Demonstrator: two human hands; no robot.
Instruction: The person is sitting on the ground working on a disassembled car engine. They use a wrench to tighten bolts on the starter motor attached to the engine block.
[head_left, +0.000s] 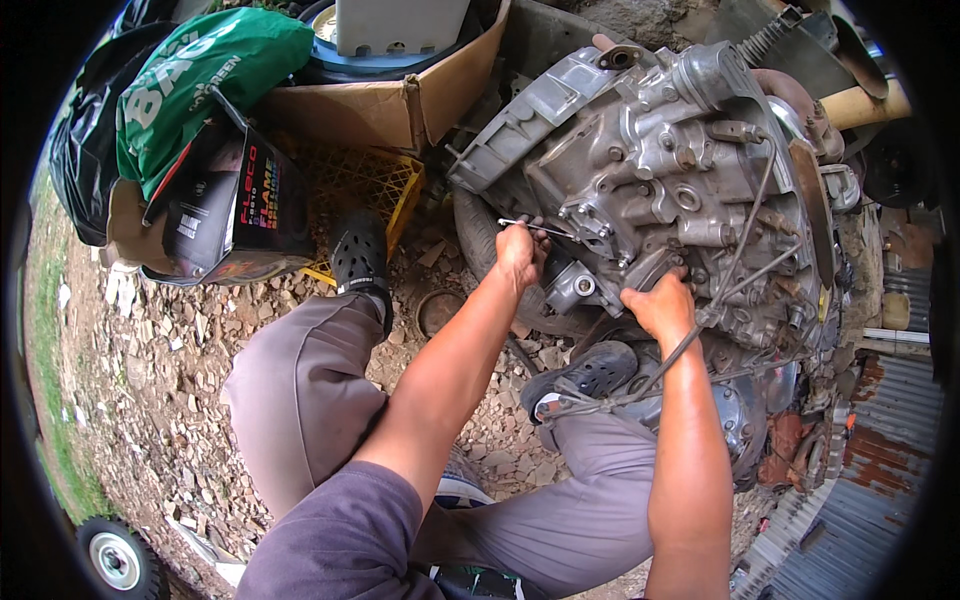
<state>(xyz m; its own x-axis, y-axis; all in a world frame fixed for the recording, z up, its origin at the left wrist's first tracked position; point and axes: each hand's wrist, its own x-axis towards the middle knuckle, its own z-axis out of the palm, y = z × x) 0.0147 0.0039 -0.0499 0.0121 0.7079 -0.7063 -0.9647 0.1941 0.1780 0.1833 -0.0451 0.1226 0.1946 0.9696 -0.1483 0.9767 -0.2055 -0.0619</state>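
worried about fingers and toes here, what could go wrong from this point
The slim metal tool in the left hand could slip, and the knuckles might strike the metal casing.
The casing could shift or tip; the right shoe looks close to it, so toes might get pinched.
The ground is strewn with loose stones, so footing may be unsteady.

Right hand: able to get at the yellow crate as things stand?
Probably not directly: the right hand is at the metal housing, and the left hand, holding a slim metal tool, sits between it and the yellow crate.
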